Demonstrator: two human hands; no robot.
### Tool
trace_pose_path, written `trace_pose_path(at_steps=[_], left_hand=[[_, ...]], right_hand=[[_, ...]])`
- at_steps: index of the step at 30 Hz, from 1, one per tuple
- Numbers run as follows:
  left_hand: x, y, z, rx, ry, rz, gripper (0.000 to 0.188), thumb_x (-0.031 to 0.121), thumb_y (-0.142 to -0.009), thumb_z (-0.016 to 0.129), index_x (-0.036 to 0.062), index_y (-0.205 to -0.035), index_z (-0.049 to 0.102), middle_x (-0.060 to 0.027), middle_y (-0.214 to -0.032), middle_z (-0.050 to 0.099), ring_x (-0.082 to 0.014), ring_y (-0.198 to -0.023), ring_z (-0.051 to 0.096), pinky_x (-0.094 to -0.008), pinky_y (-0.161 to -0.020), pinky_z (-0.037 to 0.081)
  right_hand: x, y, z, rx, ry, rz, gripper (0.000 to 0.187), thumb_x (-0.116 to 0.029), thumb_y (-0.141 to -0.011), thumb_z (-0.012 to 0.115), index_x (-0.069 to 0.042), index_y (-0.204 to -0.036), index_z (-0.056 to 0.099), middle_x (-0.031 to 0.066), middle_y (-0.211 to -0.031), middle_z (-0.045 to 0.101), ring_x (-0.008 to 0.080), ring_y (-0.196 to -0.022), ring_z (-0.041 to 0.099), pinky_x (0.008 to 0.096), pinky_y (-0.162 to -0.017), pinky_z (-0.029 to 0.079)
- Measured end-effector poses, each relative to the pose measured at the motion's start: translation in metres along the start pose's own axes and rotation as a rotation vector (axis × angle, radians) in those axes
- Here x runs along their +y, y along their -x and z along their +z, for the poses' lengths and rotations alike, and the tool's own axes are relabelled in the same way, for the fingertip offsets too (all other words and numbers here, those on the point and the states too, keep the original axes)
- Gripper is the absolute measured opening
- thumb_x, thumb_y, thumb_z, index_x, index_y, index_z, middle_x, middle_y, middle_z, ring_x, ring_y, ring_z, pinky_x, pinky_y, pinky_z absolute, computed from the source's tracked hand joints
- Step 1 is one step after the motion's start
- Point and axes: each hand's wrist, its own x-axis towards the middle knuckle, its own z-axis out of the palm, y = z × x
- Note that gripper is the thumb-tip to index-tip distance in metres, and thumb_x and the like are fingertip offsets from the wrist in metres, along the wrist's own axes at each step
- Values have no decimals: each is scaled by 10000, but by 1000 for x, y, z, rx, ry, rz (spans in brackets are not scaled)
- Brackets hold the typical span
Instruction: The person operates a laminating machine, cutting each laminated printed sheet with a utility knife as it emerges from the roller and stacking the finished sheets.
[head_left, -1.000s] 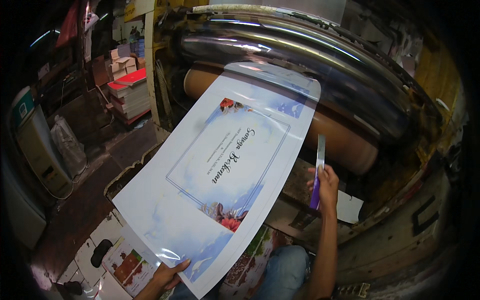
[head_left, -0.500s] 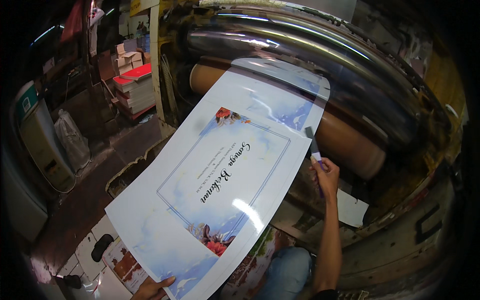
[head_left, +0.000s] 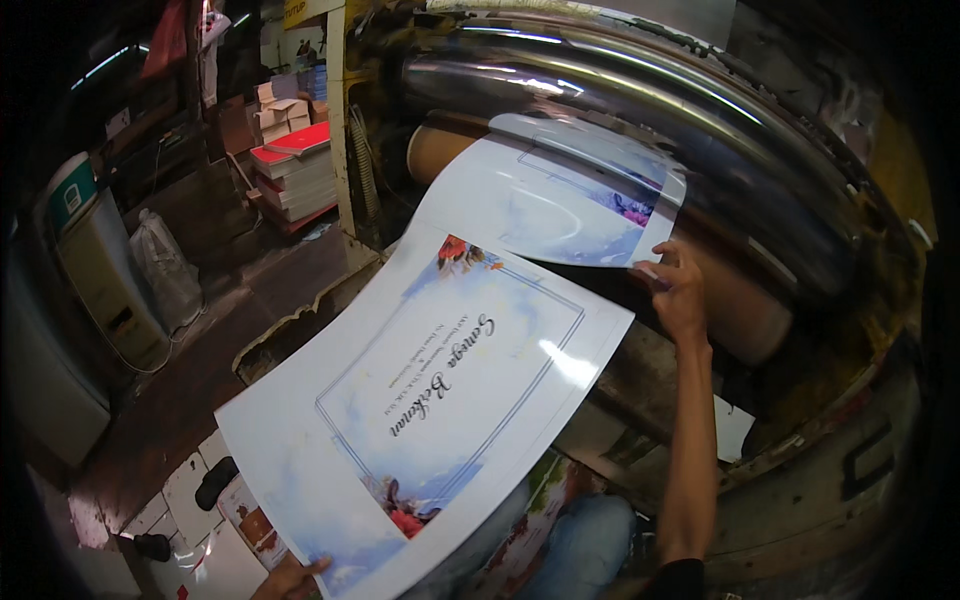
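Observation:
A glossy printed sheet (head_left: pixel 350 300), white and pale blue with a framed design and red flowers, slopes up from my lap. My left hand (head_left: pixel 290 580) grips its near-left corner, thumb on top. Beyond it, a second printed sheet (head_left: pixel 500 205) curves over the brown roller (head_left: pixel 435 150). A dark gap parts the two sheets on the right; at the left they still meet or overlap, I cannot tell which. My right hand (head_left: pixel 682 295) is closed at the second sheet's lower right corner, with a partly hidden purple-handled knife (head_left: pixel 655 280) in its fingers.
Large shiny metal rollers (head_left: pixel 600 100) of a machine span the far side. A white scrap (head_left: pixel 733 430) lies right of my forearm. At the left stand a stack of red-covered books (head_left: pixel 295 175), a plastic bag (head_left: pixel 165 265) and a pale upright cabinet (head_left: pixel 105 270).
The gap between the sheets has opened on the right, and the near sheet's far right corner has dropped. My right hand has moved up to the second sheet's corner. My left hand keeps its grip.

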Motion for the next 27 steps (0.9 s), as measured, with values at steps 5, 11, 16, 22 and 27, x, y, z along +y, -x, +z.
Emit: trace_pose_path(at_steps=[5,11,16,22,27], left_hand=[[13,13,-33,57,137,-76,631,-21,-796,713,18,-1323,369,-162,-1206,532,-304,-1121,552,-468,-956,495],[-10,-71,-40,218,24,-93,580,-31,-795,716,44,-1289,422,-102,-1235,525,-249,-1100,558,-370,-905,535],[-37,-114,-55,298,30,-169,473,36,-828,709,-3,-1234,471,-117,-1092,616,-225,-929,648,-311,-763,593],[-52,-171,-12,260,122,-123,406,5,-849,671,13,-1213,491,-129,-1122,614,-259,-949,650,-377,-809,594],[-73,-214,1,335,119,2,492,109,-749,801,-70,-1117,527,-184,-954,656,-292,-911,661,-427,-748,588]], right_hand=[[-12,30,31,126,-444,425,124,43,-756,694,12,-876,693,89,-843,666,135,-665,630,258,-596,498],[39,48,73,251,-673,626,240,-129,-848,715,64,-981,663,74,-864,687,113,-581,601,235,-547,489],[26,60,78,170,-663,659,212,-120,-856,707,47,-984,676,75,-854,686,104,-573,594,234,-530,477],[-1,62,60,80,-699,656,196,-107,-832,728,51,-940,689,81,-838,684,101,-582,581,234,-535,476],[-4,83,67,-30,-764,806,180,-3,-762,757,55,-924,705,110,-924,704,94,-657,607,232,-568,518]])
